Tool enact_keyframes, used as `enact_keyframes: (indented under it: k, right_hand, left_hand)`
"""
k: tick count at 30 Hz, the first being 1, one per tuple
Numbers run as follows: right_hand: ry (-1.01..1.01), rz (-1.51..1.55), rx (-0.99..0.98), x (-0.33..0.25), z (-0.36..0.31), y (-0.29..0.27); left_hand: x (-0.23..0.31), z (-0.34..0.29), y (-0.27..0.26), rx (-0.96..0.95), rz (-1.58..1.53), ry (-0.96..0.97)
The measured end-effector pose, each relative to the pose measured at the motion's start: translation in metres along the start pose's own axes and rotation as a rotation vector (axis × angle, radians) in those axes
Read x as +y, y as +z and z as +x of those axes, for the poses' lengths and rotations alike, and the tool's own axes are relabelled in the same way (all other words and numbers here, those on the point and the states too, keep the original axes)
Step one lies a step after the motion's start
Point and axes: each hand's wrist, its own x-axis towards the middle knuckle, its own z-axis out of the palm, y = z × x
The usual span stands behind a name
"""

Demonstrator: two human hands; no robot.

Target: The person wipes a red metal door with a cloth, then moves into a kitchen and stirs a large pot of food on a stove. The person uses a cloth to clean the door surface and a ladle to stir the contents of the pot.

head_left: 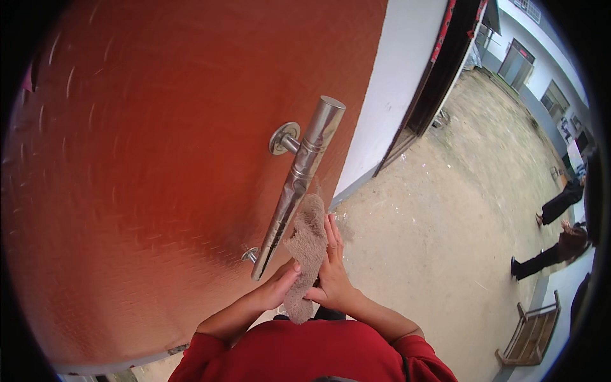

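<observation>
Left hand (277, 288): thumb over the brown cloth (310, 245), which I hold low down.
Right hand (333, 274): I hold the cloth's right side, fingers straight.
Cloth position: just right of the tubular pull handle (307, 159); contact unclear.
Handle mount: red door (159, 159).
Yard (433, 267): wooden bench (540, 332), far right.
</observation>
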Motion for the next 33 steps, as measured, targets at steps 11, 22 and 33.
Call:
enact_keyframes:
  k: [11, 22, 33]
  right_hand:
    - [0.818, 1.025, 0.182, -0.094, -0.077, 0.053]
    - [0.774, 1.407, 0.347, -0.134, -0.004, 0.048]
    - [0.425, 0.251, 0.822, -0.115, 0.160, 0.182]
  left_hand:
    - [-0.027, -0.063, 0.040, 0.157, -0.306, -0.045]
    - [-0.100, -0.118, -0.045, 0.600, 0.184, 0.034]
    - [-0.092, -0.124, -0.095, 0.412, 0.762, 0.326]
